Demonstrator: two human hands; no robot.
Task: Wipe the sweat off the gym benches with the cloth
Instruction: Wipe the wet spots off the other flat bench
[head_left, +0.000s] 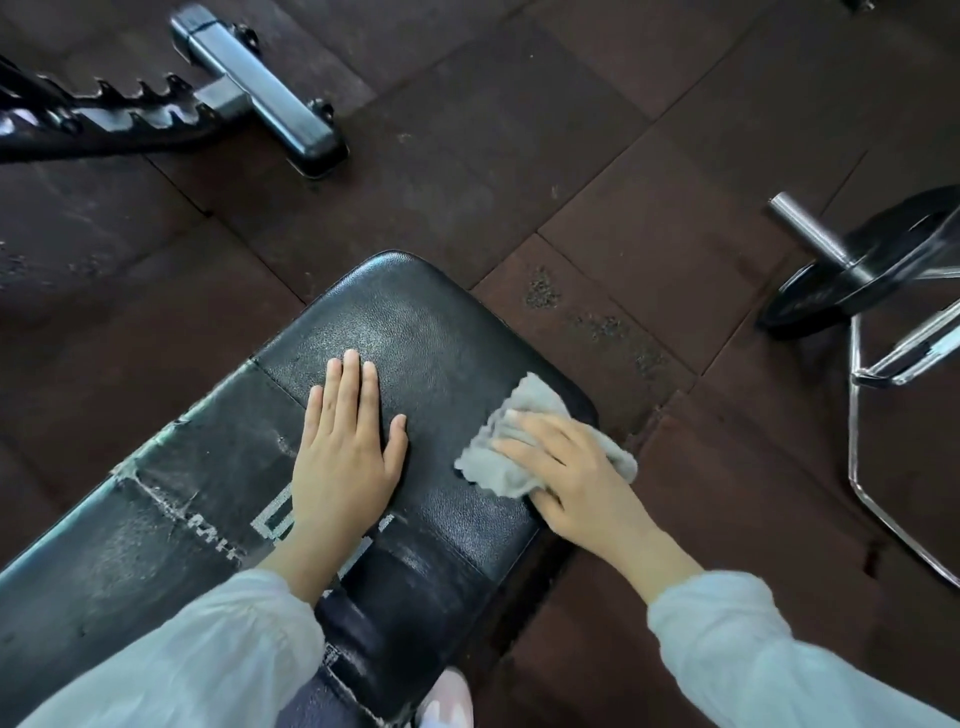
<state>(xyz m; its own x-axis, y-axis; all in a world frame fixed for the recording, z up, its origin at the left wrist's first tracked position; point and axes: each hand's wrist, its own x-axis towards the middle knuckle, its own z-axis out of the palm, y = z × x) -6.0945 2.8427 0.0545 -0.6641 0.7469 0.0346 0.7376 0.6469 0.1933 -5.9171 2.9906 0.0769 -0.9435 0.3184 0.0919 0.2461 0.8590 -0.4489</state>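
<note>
- While our left hand (343, 452) lies flat on the black padded desk (447, 332) at centre frame, its grip is released, fingers straight.
- We press the grey cloth (524, 441) against the desk's right edge with our right hand (566, 467); that grip lies on the crumpled cloth with fingers spread.
- We see another bench's frame (249, 78) at upper left on the dark rubber floor (519, 130).
- We see a weight plate (878, 270) on a bar at the right edge.

Your left hand (343, 452) lies flat, fingers straight together; right hand (566, 467) palm-down, fingers spread, slightly bent.
</note>
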